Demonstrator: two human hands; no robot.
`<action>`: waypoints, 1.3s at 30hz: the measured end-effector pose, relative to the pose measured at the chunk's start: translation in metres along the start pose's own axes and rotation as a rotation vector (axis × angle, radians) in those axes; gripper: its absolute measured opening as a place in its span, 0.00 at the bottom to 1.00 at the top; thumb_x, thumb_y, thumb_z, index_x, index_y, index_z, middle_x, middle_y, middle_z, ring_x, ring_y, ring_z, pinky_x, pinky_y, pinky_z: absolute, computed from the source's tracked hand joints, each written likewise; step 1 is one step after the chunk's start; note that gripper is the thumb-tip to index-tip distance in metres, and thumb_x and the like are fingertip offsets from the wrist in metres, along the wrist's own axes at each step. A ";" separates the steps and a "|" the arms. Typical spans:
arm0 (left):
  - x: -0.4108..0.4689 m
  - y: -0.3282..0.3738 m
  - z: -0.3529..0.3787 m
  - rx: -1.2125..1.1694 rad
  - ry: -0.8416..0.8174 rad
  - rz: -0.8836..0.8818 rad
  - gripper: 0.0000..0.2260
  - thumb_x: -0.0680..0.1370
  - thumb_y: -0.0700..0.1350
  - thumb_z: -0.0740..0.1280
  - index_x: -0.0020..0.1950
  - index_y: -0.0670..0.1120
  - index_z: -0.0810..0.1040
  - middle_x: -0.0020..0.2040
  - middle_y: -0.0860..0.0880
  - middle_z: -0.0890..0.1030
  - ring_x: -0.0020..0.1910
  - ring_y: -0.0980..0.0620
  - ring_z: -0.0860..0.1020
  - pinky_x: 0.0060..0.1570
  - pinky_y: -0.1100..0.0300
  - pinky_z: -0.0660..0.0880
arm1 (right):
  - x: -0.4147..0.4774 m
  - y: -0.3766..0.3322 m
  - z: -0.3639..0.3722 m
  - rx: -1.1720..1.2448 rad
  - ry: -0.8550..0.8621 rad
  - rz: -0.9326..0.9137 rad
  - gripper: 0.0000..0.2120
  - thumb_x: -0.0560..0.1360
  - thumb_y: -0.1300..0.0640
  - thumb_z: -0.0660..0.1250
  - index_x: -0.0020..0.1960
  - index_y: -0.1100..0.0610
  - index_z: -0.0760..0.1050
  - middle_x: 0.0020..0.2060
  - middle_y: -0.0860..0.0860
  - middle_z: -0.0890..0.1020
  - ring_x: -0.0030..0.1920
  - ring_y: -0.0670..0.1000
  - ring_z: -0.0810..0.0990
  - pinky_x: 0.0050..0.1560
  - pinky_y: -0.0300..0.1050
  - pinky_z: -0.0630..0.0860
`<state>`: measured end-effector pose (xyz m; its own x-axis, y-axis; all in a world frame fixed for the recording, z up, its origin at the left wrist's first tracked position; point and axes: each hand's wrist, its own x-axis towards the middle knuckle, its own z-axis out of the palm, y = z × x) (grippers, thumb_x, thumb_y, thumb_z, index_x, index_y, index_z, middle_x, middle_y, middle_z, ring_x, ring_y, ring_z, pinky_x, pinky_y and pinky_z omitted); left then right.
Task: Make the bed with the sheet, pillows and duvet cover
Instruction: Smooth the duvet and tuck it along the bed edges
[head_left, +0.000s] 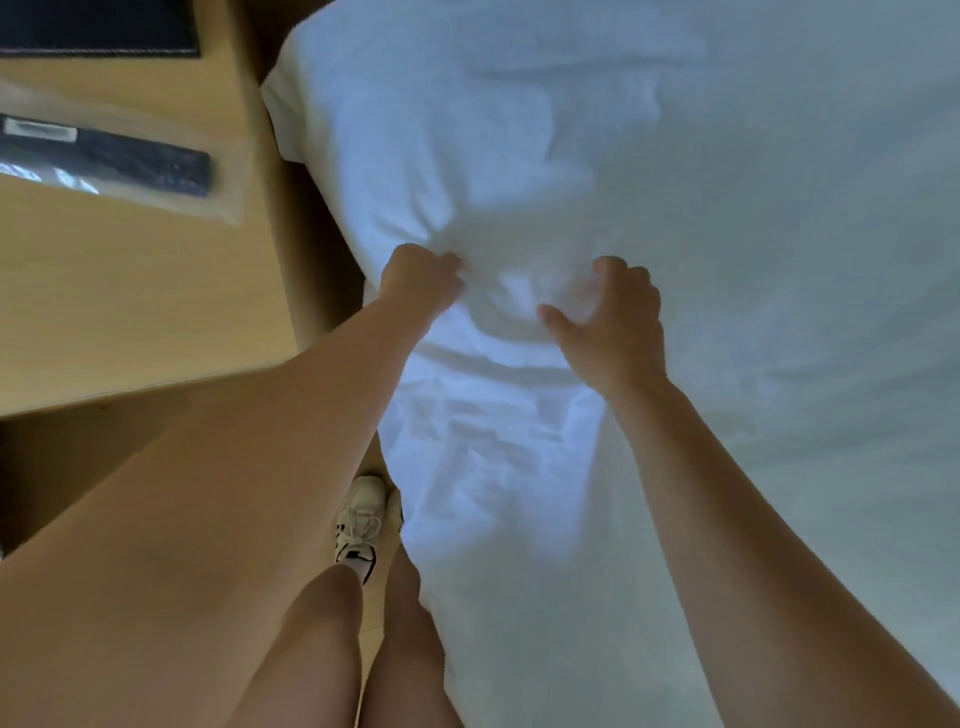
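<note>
A white duvet cover spreads over the bed and fills the right and upper part of the view. Its near left edge bunches into folds between my hands. My left hand grips a clump of the fabric at that edge, fingers curled into it. My right hand grips the fabric a little to the right, thumb out to the left and fingers bent into the cloth. A white pillow corner shows at the upper left edge of the bed. The picture is slightly blurred.
A wooden bedside table stands to the left of the bed, close to it. On it lie a black remote in a clear sleeve and a dark pad. My legs and a white shoe stand in the narrow gap.
</note>
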<state>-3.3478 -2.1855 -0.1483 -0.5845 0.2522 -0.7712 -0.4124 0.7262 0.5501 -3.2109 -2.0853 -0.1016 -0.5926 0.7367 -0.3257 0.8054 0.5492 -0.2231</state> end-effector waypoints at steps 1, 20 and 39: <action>-0.002 0.004 0.000 -0.089 -0.077 -0.009 0.06 0.78 0.36 0.60 0.41 0.41 0.72 0.31 0.47 0.69 0.42 0.46 0.80 0.35 0.64 0.70 | 0.007 -0.003 0.004 -0.129 -0.056 -0.061 0.26 0.72 0.44 0.67 0.62 0.60 0.67 0.58 0.57 0.70 0.60 0.59 0.68 0.51 0.51 0.69; 0.122 0.125 -0.077 0.719 0.279 0.388 0.39 0.75 0.66 0.58 0.76 0.44 0.53 0.75 0.45 0.59 0.74 0.44 0.57 0.68 0.43 0.58 | 0.176 -0.037 -0.045 -0.019 0.031 -0.322 0.28 0.77 0.62 0.58 0.75 0.57 0.55 0.76 0.54 0.53 0.56 0.61 0.77 0.46 0.46 0.70; 0.200 0.157 -0.089 0.817 0.515 0.455 0.21 0.82 0.57 0.49 0.66 0.43 0.67 0.64 0.39 0.71 0.62 0.39 0.70 0.55 0.44 0.68 | 0.316 -0.117 -0.016 0.220 0.236 -0.006 0.19 0.76 0.61 0.57 0.67 0.59 0.63 0.70 0.57 0.62 0.60 0.58 0.71 0.55 0.47 0.66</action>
<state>-3.5912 -2.0779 -0.1874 -0.8691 0.4461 -0.2138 0.4010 0.8884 0.2234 -3.4921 -1.9107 -0.1638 -0.5640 0.8187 -0.1077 0.7704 0.4746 -0.4257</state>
